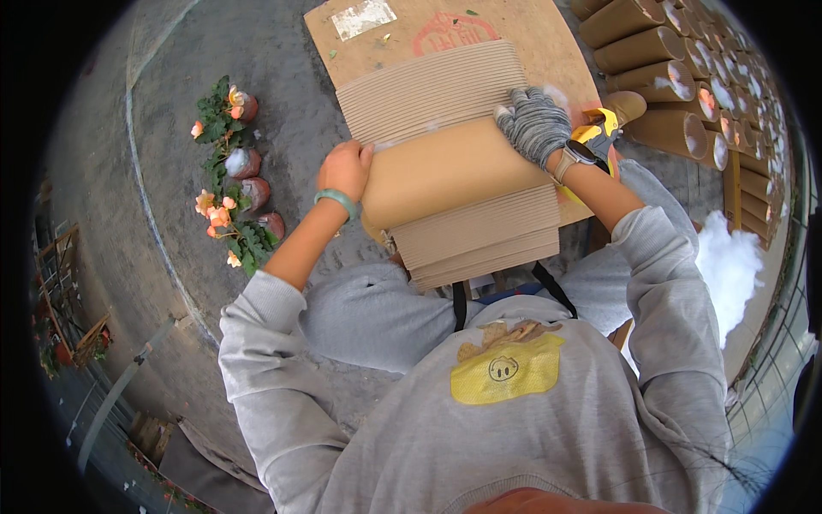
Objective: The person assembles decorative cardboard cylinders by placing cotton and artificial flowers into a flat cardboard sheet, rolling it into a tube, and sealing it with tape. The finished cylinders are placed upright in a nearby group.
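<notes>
A brown corrugated cardboard sheet, smooth side out, is bent over into a wide roll in front of me. It lies across a stack of ribbed cardboard sheets, whose ribbed ends show beyond it and on my side. My bare left hand, a green bangle at its wrist, is closed on the roll's left end, with some fingers hidden. In a grey knit glove, my right hand lies over the roll's far right part with fingers stretched out. Just right of it is a yellow and black tape dispenser.
Under the stack is a flat cardboard box with a red print. Several potted plants with peach flowers stand on the grey floor at left. Many cardboard tubes are piled at far right, above white fluffy material.
</notes>
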`<action>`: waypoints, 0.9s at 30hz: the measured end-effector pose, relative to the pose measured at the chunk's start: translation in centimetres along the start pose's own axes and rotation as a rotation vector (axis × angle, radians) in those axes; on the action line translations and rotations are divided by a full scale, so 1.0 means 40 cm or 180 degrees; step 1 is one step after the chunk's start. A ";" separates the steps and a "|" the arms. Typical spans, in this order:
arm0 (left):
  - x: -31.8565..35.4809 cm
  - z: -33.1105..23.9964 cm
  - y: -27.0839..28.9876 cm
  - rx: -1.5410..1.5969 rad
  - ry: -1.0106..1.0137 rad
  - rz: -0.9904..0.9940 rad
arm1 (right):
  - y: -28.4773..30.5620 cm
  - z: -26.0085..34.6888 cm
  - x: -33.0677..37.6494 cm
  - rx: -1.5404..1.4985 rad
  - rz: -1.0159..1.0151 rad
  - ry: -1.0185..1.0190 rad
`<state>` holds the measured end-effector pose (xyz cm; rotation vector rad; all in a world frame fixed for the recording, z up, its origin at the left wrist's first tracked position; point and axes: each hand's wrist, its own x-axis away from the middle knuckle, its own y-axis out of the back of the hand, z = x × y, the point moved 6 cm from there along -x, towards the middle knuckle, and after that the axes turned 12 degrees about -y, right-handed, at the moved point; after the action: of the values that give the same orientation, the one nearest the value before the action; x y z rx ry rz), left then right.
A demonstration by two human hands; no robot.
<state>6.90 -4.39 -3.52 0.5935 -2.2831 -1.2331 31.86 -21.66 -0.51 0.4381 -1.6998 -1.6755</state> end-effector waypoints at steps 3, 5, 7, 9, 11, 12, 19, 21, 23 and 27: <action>0.003 0.025 0.001 0.0321 0.0514 -0.0334 | 0.010 0.007 -0.005 0.0098 0.0102 0.0012; 0.008 0.042 -0.001 0.0540 0.0835 -0.0468 | 0.017 0.012 -0.010 0.0081 0.0129 -0.0001; 0.008 0.049 0.001 0.0414 0.0899 -0.0427 | 0.010 0.015 -0.013 0.0130 0.0303 -0.0051; 0.002 0.049 0.006 0.0288 0.0804 -0.0314 | 0.007 0.014 -0.014 0.0092 0.0329 -0.0015; -0.003 0.052 0.012 0.0258 0.0824 -0.0194 | 0.005 0.012 -0.012 0.0077 0.0210 0.0040; -0.006 0.052 0.015 0.0299 0.0869 -0.0135 | 0.010 0.013 -0.011 0.0066 0.0045 0.0082; -0.064 -0.111 -0.003 0.0420 -0.0139 0.0596 | 0.021 0.032 -0.001 0.0474 -0.0295 0.0388; -0.089 -0.212 -0.041 0.0289 -0.0625 0.1210 | 0.016 0.031 0.014 0.0451 -0.0026 0.0469; -0.115 -0.312 -0.077 0.0093 -0.1033 0.1704 | 0.027 0.023 0.043 0.0250 -0.0134 0.0541; -0.129 -0.491 -0.137 0.0524 -0.1853 0.2191 | 0.045 -0.003 0.136 -0.0448 -0.0494 0.0691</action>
<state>23.39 -16.86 0.24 -0.5583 -2.7069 -0.9376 28.56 -25.24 2.51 0.6730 -1.4117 -1.7739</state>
